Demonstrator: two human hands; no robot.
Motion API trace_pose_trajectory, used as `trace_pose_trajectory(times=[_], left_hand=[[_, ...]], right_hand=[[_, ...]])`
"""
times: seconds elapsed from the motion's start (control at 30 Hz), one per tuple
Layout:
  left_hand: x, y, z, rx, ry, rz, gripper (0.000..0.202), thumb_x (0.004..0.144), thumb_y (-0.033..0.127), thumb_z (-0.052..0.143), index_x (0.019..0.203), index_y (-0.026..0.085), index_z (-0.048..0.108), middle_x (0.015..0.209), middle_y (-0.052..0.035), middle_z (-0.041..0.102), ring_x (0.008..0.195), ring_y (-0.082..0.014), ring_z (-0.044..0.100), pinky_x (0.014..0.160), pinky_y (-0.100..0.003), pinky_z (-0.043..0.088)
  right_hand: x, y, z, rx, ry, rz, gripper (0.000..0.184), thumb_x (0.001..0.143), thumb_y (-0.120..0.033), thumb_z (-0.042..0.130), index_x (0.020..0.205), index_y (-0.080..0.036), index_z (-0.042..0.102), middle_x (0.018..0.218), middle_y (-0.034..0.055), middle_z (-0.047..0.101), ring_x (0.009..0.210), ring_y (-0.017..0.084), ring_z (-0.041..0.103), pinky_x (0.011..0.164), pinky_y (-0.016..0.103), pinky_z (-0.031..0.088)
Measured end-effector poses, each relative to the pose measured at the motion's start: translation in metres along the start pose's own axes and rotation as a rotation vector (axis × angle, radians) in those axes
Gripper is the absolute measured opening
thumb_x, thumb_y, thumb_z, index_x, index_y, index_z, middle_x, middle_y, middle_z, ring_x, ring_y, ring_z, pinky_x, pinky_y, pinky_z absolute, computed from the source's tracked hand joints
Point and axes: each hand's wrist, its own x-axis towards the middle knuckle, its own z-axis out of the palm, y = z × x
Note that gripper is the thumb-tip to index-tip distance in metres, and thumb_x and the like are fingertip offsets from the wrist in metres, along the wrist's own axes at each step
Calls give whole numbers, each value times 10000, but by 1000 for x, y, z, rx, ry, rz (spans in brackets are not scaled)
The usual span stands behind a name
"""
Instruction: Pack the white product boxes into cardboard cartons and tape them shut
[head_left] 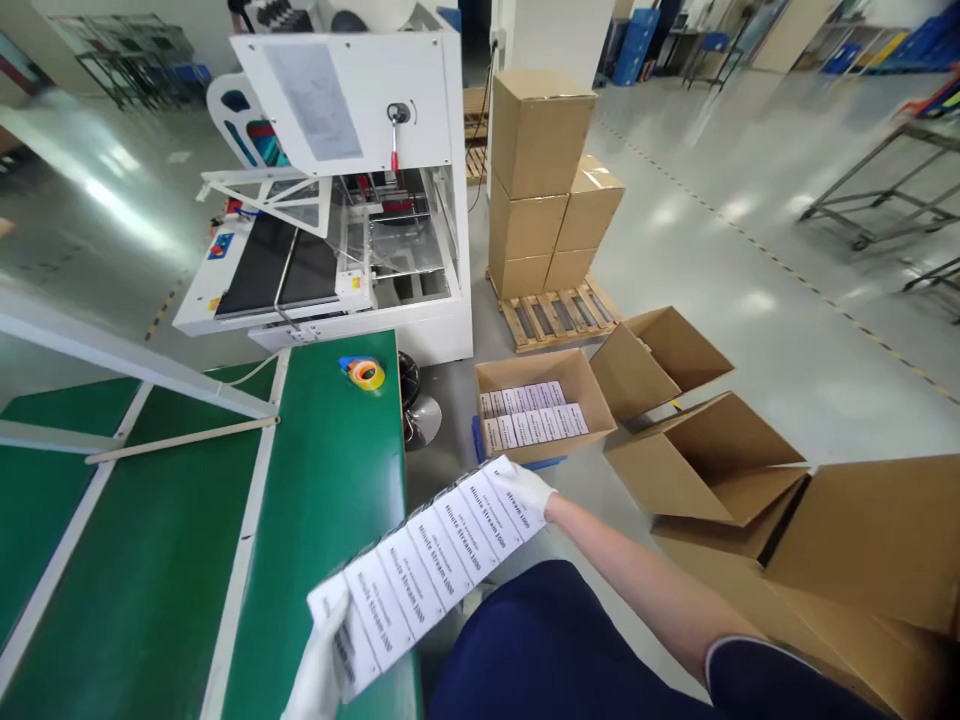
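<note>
A long row of white printed boxes (pixel 429 565), marked "Minute Stream 1000", is held between my two white-gloved hands above the table's right edge. My left hand (pixel 321 655) grips the near left end, with its thumb over the top face. At the far right end, my right hand (pixel 525 488) is closed around the row. The undersides and some fingers are hidden. Beyond my right hand, an open carton (pixel 544 368) on the floor holds two rows of similar white boxes (pixel 536 428).
A green table (pixel 330 450) lies at left, with a tape dispenser (pixel 365 372) on it. Behind stands a white machine (pixel 360 100) with a black conveyor. Stacked closed cartons (pixel 536 140) sit on a wooden pallet (pixel 559 315). Several open cartons (pixel 712 460) line the right.
</note>
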Motion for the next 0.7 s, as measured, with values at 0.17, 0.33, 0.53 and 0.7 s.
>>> trace_pose_trajectory(times=[0.17,0.33,0.53,0.7], left_hand=[[52,100,161,14,-197,186,779,765,603,807,1444,300,577,1333,-124,723,1260,-400,662,1102,-560,518],[144,170,362,90,-310,349,708,777,460,855,1395,261,573,1356,-134,706,1220,-330,695,1081,-498,536],[254,163,475,105,-320,68,615,777,443,855,1308,242,618,1212,-136,760,1008,-297,770,923,-472,617],[311,142,484,152,-159,-89,457,755,278,853,1153,132,684,999,-159,793,897,-301,775,870,-456,626]], right_hand=[[49,18,-153,330,111,26,543,903,-576,616,1306,-211,618,1180,128,770,1044,298,740,908,453,603],[143,48,-305,549,175,123,528,969,-541,524,1367,-196,566,1281,181,730,1091,305,749,944,461,614],[235,99,-386,543,204,297,473,982,-511,524,1320,-188,599,1257,172,743,1038,290,764,913,463,626],[278,113,-400,321,295,352,493,912,-537,630,1291,-224,652,1245,114,749,1079,270,728,965,413,580]])
